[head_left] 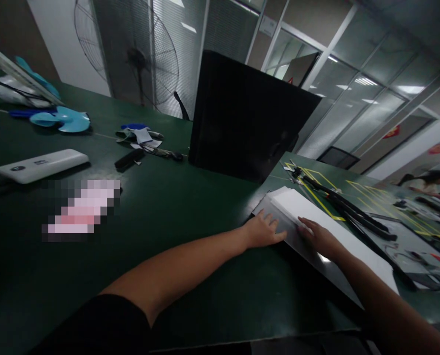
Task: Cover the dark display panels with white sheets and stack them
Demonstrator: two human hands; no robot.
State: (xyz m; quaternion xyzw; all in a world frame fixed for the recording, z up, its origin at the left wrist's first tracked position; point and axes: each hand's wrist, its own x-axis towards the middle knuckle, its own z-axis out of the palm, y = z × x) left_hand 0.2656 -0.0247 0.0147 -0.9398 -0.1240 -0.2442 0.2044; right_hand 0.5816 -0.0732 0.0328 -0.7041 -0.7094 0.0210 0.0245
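A long, flat panel with a shiny silver-grey strip point(332, 272) along its near side lies slanting across the right of the table. White sheets point(349, 236) are on top of it, their edges slightly fanned at the far left corner. My left hand point(262, 230) rests on the silver-grey end with its fingers spread. Over the strip beside the white sheets' edge lies my right hand point(319, 238), fingers stretched out and thumb partly hidden. Neither hand is seen gripping anything.
On the green table point(190, 212), a large black panel point(249, 118) stands tilted behind my hands. To the left are a white power-bank-like device point(44, 165), a blurred-out pink rectangle point(83, 209) and blue fan blades point(66, 120). Black bars point(353, 212) lie right; a person point(426, 182) sits beyond.
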